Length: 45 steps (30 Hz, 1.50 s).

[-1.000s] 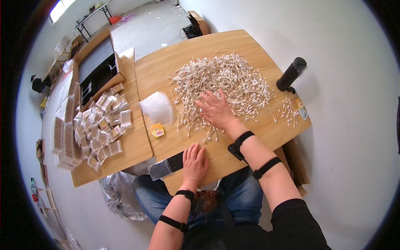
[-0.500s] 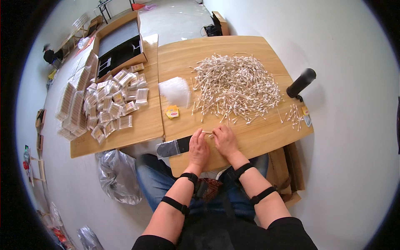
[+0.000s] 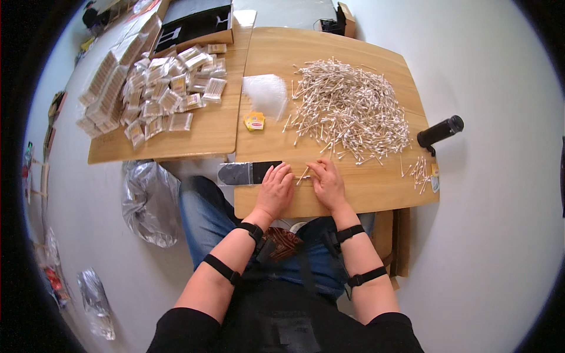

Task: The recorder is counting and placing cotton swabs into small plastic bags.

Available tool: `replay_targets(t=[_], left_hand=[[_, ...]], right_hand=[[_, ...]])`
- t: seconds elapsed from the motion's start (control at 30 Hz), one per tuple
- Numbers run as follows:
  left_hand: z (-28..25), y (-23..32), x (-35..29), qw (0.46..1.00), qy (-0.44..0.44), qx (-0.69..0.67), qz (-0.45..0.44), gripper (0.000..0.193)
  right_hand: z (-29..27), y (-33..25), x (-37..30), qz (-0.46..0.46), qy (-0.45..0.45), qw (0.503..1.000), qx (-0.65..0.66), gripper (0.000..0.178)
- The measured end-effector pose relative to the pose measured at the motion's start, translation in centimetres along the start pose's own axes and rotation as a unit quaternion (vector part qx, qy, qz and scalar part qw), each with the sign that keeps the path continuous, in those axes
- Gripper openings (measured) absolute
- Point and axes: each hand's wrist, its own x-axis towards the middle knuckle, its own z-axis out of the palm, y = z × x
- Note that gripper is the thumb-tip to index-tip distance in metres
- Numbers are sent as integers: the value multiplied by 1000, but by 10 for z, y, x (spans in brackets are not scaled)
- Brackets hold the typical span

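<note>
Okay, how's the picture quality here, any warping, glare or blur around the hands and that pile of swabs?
Head view: strong fisheye, so the wooden table edges bow and a black rim rings the frame. Light is soft and even, with a faint shadow under the black cylinder. The clear bags wash out to white. The left hand, right hand and cotton swab pile look sharp; detail smears toward the rim.

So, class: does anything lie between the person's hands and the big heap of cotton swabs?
Nothing visible does. Left hand and right hand rest on the table, a few swabs between them; bare wood leads to the heap.
</note>
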Motion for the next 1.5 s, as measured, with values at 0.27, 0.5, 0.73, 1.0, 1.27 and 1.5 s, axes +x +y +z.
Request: replay_targets(t=[0.27, 0.5, 0.73, 1.0, 1.27, 1.5], left_hand=[[-1, 3, 3, 999, 15, -34, -11, 12], [-2, 4, 5, 999, 8, -44, 0, 14], [-7, 12, 7, 999, 36, -33, -9, 24], [-7, 7, 7, 997, 27, -68, -5, 17], [-5, 9, 8, 997, 65, -47, -7, 22], [-5, 8, 7, 999, 15, -49, -7, 18]], right_hand=[[-10, 19, 5, 13, -75, 997, 5, 8], [3, 10, -14, 59, 4, 996, -67, 8], [0, 10, 9, 185, 80, 976, -83, 16], [7, 27, 3, 161, 36, 975, -149, 16], [14, 2, 0, 28, -44, 997, -52, 10], [12, 25, 38, 112, 56, 979, -158, 23]])
